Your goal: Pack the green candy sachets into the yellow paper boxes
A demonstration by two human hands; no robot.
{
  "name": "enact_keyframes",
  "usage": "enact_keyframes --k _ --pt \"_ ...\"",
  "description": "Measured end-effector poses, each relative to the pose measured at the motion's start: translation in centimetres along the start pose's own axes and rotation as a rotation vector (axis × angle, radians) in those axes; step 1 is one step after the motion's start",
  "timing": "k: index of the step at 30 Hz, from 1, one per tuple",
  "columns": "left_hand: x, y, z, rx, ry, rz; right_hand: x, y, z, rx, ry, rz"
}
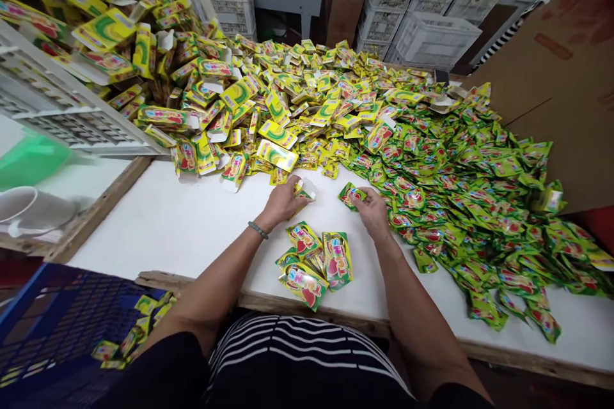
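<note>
My left hand (283,199) grips a small yellow-green carton (305,190) whose white end flap stands open toward the right. Across a short gap, my right hand (373,209) pinches a green candy packet (349,194) printed with red fruit. Between my forearms, near the table's front edge, lie several filled-looking packs (337,259) marked "TWINS". Just beyond my left hand begins a heap of yellow cartons (277,154), many with open flaps. Beside my right hand spreads a large pile of green packets (460,192). Part of the held carton is covered by my fingers.
A tipped white plastic crate (71,102) spills cartons at the left. Below it sit a white mug (33,208) and a blue basket (43,332) holding some cartons. White crates (393,13) are stacked at the back; a cardboard sheet (551,77) stands at right.
</note>
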State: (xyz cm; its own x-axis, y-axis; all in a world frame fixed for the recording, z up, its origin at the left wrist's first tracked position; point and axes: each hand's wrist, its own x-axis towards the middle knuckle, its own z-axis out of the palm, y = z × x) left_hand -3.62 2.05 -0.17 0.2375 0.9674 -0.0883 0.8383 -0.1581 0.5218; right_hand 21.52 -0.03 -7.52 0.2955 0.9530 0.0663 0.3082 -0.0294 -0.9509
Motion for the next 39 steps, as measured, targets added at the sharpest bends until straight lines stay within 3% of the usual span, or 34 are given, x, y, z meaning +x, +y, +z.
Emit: enact_keyframes --k 4,7,12,16,25,28,32,33,37,39 --pt "-0.7 -1.5 0.6 -0.136 -0.020 -0.078 0.0 -1.1 1.7 0.013 0.008 0.109" --pt "-0.6 -3.0 1.1 -0.334 -0.006 -0.090 0.4 -3.1 2.9 0.249 -0.026 0.204" --pt "-0.4 -3.3 2.0 -0.889 -0.044 0.055 1.0 -6.7 5.4 0.387 -0.052 0.106" --pt "-0.2 -2.7 2.4 -1.185 -0.056 0.007 1.1 -7.8 6.3 0.266 -0.153 0.057" --pt "0.2 -3.1 1.9 -1.126 -0.064 -0.075 1.3 -7.6 5.7 0.040 -0.396 0.062" --pt "0.4 -3.0 2.1 -1.201 -0.094 -0.171 2.2 -6.9 6.0 -0.060 -0.423 0.027" --pt "0.9 -2.9 2.3 -1.279 -0.073 -0.299 5.2 -5.5 5.7 -0.337 -0.180 -0.131" --pt "1.0 -2.9 2.3 -1.283 -0.059 -0.316 6.0 -5.1 5.7 -0.448 -0.169 -0.185" --pt "1.1 -2.9 2.2 -1.287 -0.034 -0.336 7.3 -3.6 5.6 -0.808 -0.381 -0.348" --pt "1.1 -2.8 2.1 -1.278 -0.033 -0.322 6.6 -3.0 5.5 -0.856 -0.390 -0.395"
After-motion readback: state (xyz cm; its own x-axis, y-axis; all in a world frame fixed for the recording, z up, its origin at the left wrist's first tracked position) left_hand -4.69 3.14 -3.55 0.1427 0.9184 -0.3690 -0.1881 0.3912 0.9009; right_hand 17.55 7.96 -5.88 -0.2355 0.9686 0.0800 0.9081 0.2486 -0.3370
